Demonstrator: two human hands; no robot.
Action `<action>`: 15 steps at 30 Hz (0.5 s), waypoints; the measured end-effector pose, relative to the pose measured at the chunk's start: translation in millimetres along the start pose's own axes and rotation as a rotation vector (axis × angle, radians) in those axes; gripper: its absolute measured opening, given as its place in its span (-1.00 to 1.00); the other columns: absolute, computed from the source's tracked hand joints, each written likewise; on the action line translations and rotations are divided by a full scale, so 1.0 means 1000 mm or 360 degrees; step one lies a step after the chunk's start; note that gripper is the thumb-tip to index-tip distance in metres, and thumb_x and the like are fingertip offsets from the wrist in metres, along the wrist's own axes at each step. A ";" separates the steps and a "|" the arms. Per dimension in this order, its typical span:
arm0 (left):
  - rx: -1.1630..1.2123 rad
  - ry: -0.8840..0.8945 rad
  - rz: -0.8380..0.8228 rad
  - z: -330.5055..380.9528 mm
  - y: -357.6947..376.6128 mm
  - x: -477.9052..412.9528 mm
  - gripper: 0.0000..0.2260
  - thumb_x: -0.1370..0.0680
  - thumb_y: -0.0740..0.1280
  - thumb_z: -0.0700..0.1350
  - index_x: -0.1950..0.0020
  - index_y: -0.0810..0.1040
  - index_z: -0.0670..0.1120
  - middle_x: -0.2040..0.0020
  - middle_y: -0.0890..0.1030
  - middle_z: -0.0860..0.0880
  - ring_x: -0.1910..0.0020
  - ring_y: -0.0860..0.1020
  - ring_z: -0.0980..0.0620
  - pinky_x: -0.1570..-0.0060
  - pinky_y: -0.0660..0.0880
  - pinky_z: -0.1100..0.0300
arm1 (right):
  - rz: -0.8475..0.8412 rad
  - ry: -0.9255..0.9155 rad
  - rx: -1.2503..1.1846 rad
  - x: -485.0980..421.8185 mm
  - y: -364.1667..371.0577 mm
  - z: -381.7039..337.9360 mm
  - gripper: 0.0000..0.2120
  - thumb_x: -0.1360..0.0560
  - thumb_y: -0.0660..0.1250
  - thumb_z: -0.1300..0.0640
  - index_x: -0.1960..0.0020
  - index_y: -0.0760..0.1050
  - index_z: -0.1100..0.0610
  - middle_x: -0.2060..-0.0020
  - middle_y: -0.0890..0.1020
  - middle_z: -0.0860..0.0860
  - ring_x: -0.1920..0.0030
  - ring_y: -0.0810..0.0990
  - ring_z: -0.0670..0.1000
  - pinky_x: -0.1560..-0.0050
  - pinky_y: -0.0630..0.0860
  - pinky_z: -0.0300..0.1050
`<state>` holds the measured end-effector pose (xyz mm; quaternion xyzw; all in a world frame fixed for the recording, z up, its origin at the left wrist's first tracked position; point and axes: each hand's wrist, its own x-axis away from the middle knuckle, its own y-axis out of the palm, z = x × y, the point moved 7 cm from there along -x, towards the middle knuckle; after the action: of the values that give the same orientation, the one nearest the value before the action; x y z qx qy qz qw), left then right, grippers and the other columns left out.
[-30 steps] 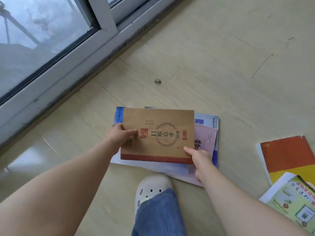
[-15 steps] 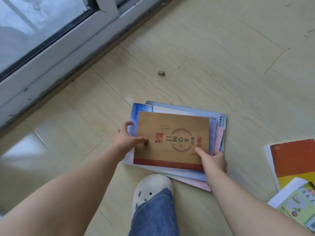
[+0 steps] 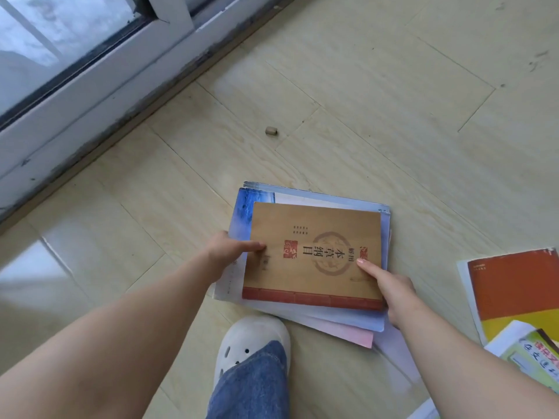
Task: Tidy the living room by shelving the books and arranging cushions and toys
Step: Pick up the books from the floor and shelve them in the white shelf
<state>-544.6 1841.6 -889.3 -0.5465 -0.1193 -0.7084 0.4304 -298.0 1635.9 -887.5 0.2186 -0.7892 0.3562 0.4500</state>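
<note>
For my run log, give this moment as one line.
step: gathering; left grip: holds stack; right grip: holds stack; brown book: on top

Stack of books (image 3: 332, 198), centre of view, lying flat, edges not squared. Top: brown book (image 3: 314, 252), tan cover, dark red band along its near edge, red seals, circular emblem with dark Chinese characters running sideways. Beneath it a blue-and-white book (image 3: 242, 208) juts out at the far left corner; a pink book (image 3: 351, 337) sticks out on the near side. Left hand (image 3: 225, 251) grips the stack's left edge, thumb on the brown cover; right hand (image 3: 393, 290) grips the near right corner likewise. Well apart to the right: orange book (image 3: 514, 293), flat, yellow at its near end, overlapped there by a green book (image 3: 535, 356) cut off by the frame.
</note>
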 end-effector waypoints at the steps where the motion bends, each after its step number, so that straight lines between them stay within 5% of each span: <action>1: 0.0004 -0.0020 -0.0049 0.000 0.003 0.000 -0.23 -0.18 0.59 0.10 -0.28 0.40 -0.15 -0.14 0.55 -0.10 -0.06 0.54 -0.10 0.06 0.47 0.07 | -0.0031 -0.0002 -0.0036 -0.005 0.000 -0.001 -0.29 -0.02 0.61 -0.10 -0.08 0.55 0.18 0.00 0.65 0.13 -0.02 0.62 0.15 -0.16 0.53 0.06; 4: 0.0016 0.0035 -0.0059 0.000 0.006 -0.002 -0.19 -0.04 0.54 0.18 -0.22 0.49 -0.10 -0.08 0.61 -0.09 -0.02 0.58 -0.10 0.00 0.53 0.03 | -0.0084 0.0008 -0.0077 -0.007 0.001 0.000 -0.17 0.11 0.60 -0.15 -0.09 0.55 0.18 0.02 0.66 0.12 0.00 0.63 0.15 -0.15 0.54 0.06; 8: 0.0046 0.0074 0.0054 0.004 0.003 0.007 -0.38 -0.26 0.54 0.10 -0.18 0.45 -0.16 -0.08 0.55 -0.06 -0.04 0.52 -0.05 0.00 0.46 0.08 | -0.0056 -0.0046 -0.0128 -0.001 0.002 -0.002 -0.35 -0.22 0.55 -0.12 -0.16 0.49 0.23 -0.04 0.63 0.11 -0.06 0.60 0.12 -0.12 0.48 -0.06; 11: 0.0060 0.0117 0.0184 0.010 -0.007 0.016 -0.58 -0.40 0.47 0.01 -0.07 0.36 -0.14 0.10 0.45 -0.01 0.02 0.43 -0.03 0.07 0.35 0.12 | -0.0036 -0.0102 -0.0106 0.006 0.004 -0.006 -0.41 -0.31 0.49 -0.15 -0.14 0.50 0.25 -0.04 0.61 0.10 -0.10 0.55 0.14 -0.08 0.41 -0.08; 15: 0.0096 0.0184 0.0260 0.018 -0.022 0.039 -0.59 -0.40 0.47 0.03 -0.06 0.39 -0.15 0.10 0.46 -0.01 0.05 0.43 -0.02 0.10 0.34 0.12 | 0.0003 -0.0191 -0.0100 0.024 0.002 -0.018 -0.42 -0.31 0.48 -0.18 -0.06 0.49 0.26 -0.01 0.58 0.10 -0.06 0.53 0.15 -0.01 0.40 -0.08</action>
<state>-550.6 1847.4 -841.6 -0.4995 -0.0705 -0.6974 0.5091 -301.0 1649.9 -861.4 0.2247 -0.8257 0.3179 0.4082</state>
